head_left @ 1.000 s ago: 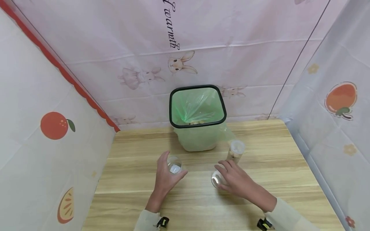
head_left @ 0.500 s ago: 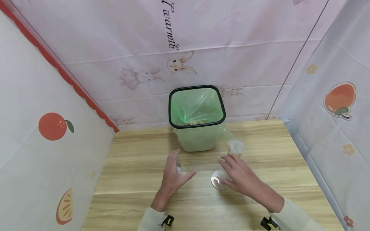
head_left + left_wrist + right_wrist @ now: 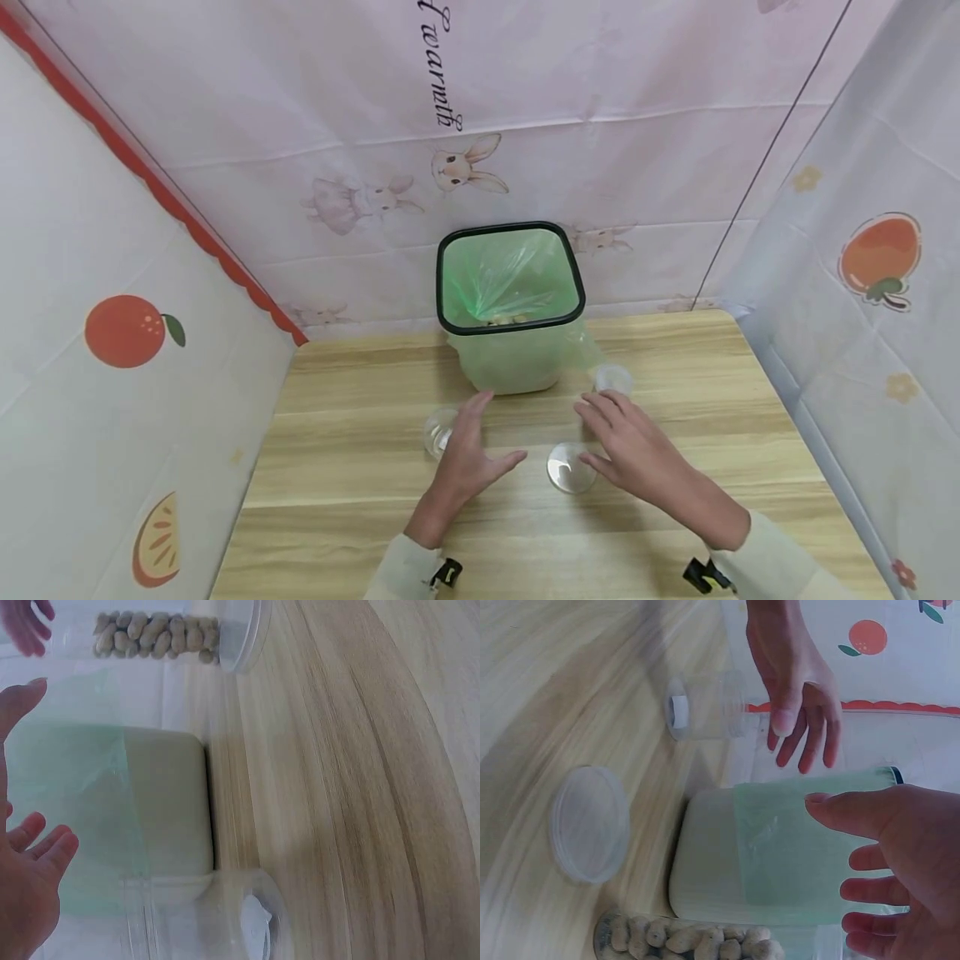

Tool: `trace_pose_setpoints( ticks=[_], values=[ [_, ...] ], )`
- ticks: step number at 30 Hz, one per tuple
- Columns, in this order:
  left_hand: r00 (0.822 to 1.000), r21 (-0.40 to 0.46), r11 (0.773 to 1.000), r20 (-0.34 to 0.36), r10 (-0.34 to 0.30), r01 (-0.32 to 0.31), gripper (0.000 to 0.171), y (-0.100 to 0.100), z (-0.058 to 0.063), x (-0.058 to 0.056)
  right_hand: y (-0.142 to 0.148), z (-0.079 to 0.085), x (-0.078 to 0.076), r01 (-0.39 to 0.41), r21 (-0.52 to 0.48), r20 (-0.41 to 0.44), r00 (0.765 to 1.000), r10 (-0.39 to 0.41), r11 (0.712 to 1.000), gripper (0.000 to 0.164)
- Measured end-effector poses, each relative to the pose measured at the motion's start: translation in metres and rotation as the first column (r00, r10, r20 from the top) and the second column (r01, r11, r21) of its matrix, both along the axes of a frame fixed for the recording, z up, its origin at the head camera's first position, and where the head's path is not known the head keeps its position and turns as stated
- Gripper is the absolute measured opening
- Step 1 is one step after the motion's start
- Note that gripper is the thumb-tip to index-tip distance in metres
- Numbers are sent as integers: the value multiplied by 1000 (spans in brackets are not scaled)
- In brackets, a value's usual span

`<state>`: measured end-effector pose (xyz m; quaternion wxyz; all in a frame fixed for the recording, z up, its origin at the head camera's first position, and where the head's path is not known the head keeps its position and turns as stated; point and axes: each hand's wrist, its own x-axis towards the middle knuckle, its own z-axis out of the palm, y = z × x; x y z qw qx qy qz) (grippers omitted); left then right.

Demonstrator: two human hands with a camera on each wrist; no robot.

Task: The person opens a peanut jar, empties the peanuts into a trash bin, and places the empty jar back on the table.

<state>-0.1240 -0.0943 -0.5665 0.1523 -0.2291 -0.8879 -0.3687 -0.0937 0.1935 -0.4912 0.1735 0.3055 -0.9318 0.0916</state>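
Observation:
Both hands hold nothing. My left hand (image 3: 465,458) hovers beside a clear jar (image 3: 437,435), its thumb and fingers spread apart; the jar is upright with a white label at its base (image 3: 679,711). A round clear lid (image 3: 568,468) lies flat on the table, close under the thumb of my right hand (image 3: 637,454). That hand's fingers are loosely bent and partly cover a second clear jar (image 3: 615,380) in the head view. In the left wrist view, this jar is seen to hold unshelled peanuts (image 3: 157,634).
A bin (image 3: 510,362) with a black rim (image 3: 517,327) and a green plastic liner stands at the back of the wooden table (image 3: 337,467). Some pale bits (image 3: 508,319) lie inside it. Printed cloth walls (image 3: 375,275) enclose the back and sides.
My left hand has moved right, away from the label-bearing jar. The right hand has drawn off the lid and shifted slightly right. The jars and lid stay in place.

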Motion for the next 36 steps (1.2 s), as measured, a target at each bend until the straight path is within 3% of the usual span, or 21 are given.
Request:
trace_pose_setpoints(
  ticks=[7, 15, 28, 36],
  values=[
    [997, -7, 998, 51, -55, 56, 103, 15, -3, -2, 7, 6, -6, 2, -37, -59, 998, -4, 999, 79],
    [984, 42, 993, 140, -113, 108, 98, 31, -10, -6, 13, 9, -15, 20, -80, -58, 998, -25, 997, 77],
    [947, 167, 972, 251, -201, 163, 92, 60, -21, -17, 24, 9, -30, 107, -89, 16, 994, -106, 990, 76],
    [928, 175, 965, 287, -240, 195, 90, 76, -30, -26, 24, 9, -37, 137, -98, 80, 988, -130, 986, 74]
  ],
)
